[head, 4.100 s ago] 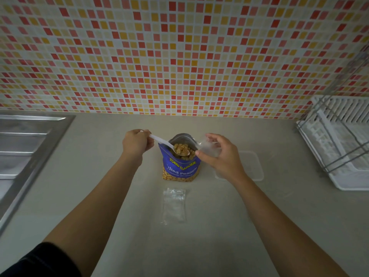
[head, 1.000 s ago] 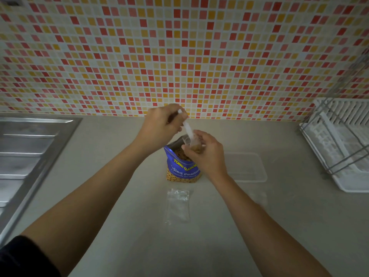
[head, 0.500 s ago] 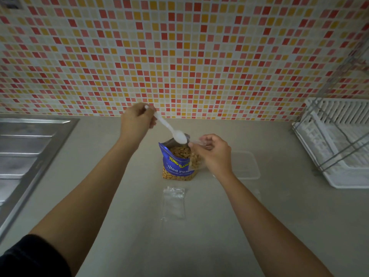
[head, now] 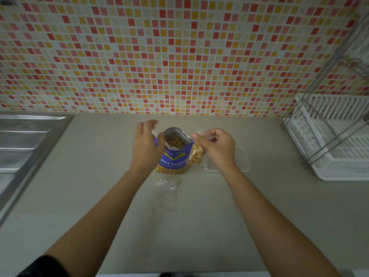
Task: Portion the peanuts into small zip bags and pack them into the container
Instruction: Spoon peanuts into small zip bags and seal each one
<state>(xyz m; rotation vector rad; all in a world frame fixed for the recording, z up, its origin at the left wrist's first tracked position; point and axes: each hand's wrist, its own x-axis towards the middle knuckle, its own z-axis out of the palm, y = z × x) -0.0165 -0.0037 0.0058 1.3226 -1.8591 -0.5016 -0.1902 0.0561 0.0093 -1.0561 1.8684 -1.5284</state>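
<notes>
A blue peanut bag (head: 173,161) stands open on the counter, peanuts showing inside. My left hand (head: 146,145) is at its left edge, fingers loose and blurred; a white plastic spoon (head: 166,144) rests in the bag's mouth beside that hand. My right hand (head: 216,147) pinches the top of a small zip bag (head: 196,153) part-filled with peanuts, hanging just right of the blue bag. A clear shallow container (head: 242,161) lies behind my right wrist, partly hidden. Empty zip bags (head: 166,193) lie in front of the blue bag.
A steel sink drainboard (head: 26,144) fills the left side. A white dish rack with a wire frame (head: 331,140) stands at the right. The mosaic tiled wall (head: 179,56) closes the back of the grey counter (head: 199,226).
My left hand has come down from above the bag and the spoon now sits in the blue bag. The zip bag has shifted right, beside the blue bag.
</notes>
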